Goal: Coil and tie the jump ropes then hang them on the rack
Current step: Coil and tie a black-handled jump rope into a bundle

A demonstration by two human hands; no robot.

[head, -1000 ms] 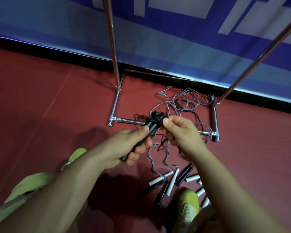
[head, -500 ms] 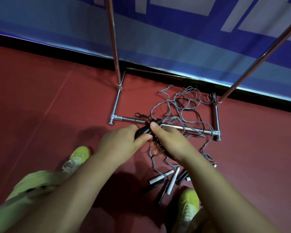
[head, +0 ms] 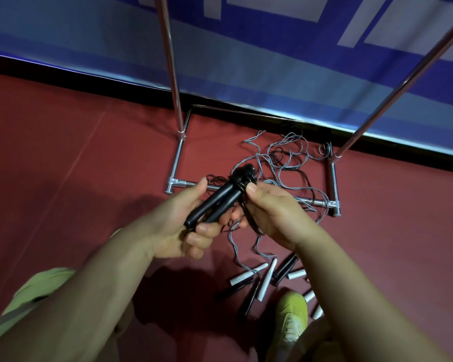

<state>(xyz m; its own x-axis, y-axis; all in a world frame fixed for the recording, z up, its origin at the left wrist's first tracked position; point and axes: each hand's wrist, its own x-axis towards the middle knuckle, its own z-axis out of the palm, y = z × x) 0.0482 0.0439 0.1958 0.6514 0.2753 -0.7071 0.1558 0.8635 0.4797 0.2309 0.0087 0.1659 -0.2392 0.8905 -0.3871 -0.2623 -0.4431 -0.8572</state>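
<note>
Black jump-rope handles [head: 221, 198] gripped in left hand [head: 183, 228], cord [head: 249, 215] pinched by right hand [head: 275, 212].

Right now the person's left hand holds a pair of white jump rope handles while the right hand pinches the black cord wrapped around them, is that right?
Not quite. In the head view the handles in the left hand are black, not white; the white handles lie on the floor. The rest holds: the right hand pinches the black cord wrapped around them.

The rack [head: 171, 82] uprights are running off the top edge. Below the right hand [head: 275, 212], its grip is hiding part of the black cord [head: 249, 218].
</note>
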